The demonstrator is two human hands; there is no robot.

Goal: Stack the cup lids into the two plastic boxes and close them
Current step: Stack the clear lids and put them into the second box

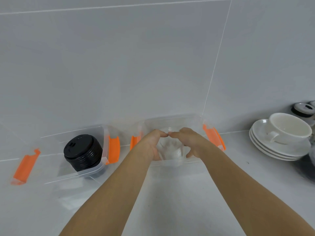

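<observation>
Worktop [170, 205]: pale and glossy; both forearms stretch out across it.
Left hand [150, 145]: fingers curled round the left side of the clear lids, grasping them.
Right hand [191, 143]: does the same on the right side; the two sets of fingertips almost meet on top.
Clear lids [170, 150]: a see-through stack, hard to make out, held between the palms inside the right box. Whether it rests on the box floor yet, I cannot tell.
Handling: I'd judge the stack light, thin and springy, slick too, and apt to splay or tip. It is best cupped low from both sides, without squeezing.
Right box [173, 162]: clear and uncovered, with orange latches [214, 138] at each end.
Left box [85, 172]: just beside it, also uncovered.
Black lids [83, 152]: one neat stack at the left box's right end.
Cup [289, 126]: white, on stacked saucers [279, 150], well apart to the right.
Wall [136, 65]: grey tiles close behind both boxes.
</observation>
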